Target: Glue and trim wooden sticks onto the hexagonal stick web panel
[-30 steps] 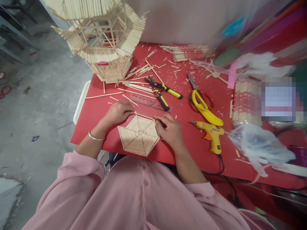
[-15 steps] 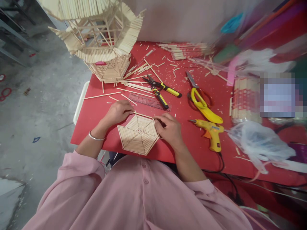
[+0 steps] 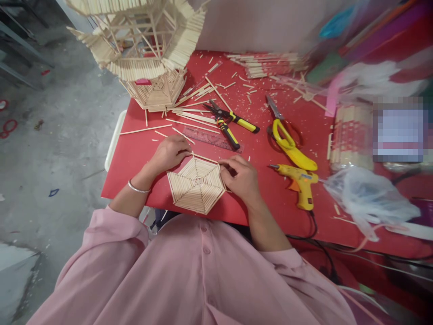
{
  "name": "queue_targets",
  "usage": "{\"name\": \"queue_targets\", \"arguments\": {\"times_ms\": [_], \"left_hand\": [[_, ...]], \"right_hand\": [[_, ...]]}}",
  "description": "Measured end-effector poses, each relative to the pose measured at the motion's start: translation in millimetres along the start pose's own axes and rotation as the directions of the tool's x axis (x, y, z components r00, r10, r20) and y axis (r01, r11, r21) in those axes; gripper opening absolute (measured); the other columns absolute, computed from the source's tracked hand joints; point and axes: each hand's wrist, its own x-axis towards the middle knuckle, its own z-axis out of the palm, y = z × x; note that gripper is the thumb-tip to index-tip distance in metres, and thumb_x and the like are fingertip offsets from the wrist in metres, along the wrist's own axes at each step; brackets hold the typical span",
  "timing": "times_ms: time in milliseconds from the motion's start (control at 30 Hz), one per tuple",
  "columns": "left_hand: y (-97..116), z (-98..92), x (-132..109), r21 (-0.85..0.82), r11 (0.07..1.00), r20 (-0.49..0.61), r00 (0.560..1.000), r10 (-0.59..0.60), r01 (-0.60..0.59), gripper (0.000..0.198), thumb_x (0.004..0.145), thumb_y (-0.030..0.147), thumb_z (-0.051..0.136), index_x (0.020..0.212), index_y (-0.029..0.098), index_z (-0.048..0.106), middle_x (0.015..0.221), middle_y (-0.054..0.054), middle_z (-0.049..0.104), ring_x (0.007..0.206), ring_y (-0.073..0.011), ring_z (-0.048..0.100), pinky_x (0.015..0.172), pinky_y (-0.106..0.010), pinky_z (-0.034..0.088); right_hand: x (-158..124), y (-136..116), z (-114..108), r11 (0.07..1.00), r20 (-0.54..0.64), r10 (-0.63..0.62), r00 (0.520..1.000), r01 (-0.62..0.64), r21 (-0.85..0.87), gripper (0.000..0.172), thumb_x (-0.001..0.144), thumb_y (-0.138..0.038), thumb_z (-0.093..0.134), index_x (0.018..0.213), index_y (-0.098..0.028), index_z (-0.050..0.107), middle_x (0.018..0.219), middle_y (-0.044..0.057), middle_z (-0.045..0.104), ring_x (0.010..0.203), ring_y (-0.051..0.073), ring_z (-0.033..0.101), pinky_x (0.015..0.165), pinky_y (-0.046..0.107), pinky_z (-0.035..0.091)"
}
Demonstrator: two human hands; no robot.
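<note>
A flat hexagonal panel (image 3: 189,187) of thin wooden sticks, laid in web-like rings, lies near the front edge of the red table. Along its far edge runs a single thin wooden stick (image 3: 205,158). My left hand (image 3: 172,151) pinches this stick's left end at the panel's upper left corner. At the upper right corner my right hand (image 3: 241,178) has thumb and fingers closed on the other end, touching the panel's side. The fingertips partly hide both ends of the stick. A clear ruler (image 3: 206,137) lies just beyond the hands.
A tiered stick-built tower (image 3: 158,58) stands at the back left. Black-and-yellow pliers (image 3: 233,122), yellow-handled scissors (image 3: 287,140) and a yellow glue gun (image 3: 302,183) with its cord lie to the right. Loose sticks, stick bundles (image 3: 352,135) and a plastic bag (image 3: 368,194) are farther out.
The camera view has shifted slightly, so everything sits a little higher and farther right. Both hands stay on the stick at the panel's far edge, with hardly any motion.
</note>
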Motion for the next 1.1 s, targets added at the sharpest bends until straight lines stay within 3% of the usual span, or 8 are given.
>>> {"name": "queue_targets", "arguments": {"times_ms": [367,1100], "left_hand": [[-3.7,2.8,-1.0,0.003,1.0,-0.025,1.0,0.016,-0.016,0.016,0.097,0.022,0.065,0.088,0.02,0.078,0.089,-0.008,0.076,0.09,-0.022,0.071,0.082,-0.037,0.057],[-4.4,1.4,-0.8,-0.026,0.999,-0.019,0.999,0.045,-0.045,0.016,0.097,0.022,0.065,0.088,0.02,0.077,0.091,-0.009,0.076,0.09,-0.0227,0.07,0.082,-0.039,0.057]], "right_hand": [[1.4,-1.8,-3.6,0.999,0.019,-0.006,1.0,0.006,0.04,0.023,0.091,-0.033,0.062,0.102,-0.025,0.081,0.091,0.007,0.075,0.082,0.023,0.07,0.078,0.04,0.058],[-0.1,1.3,-0.4,0.999,0.007,-0.032,0.999,0.032,0.015,0.022,0.092,-0.03,0.06,0.1,-0.025,0.08,0.09,0.007,0.074,0.082,0.023,0.071,0.079,0.04,0.058]]}}
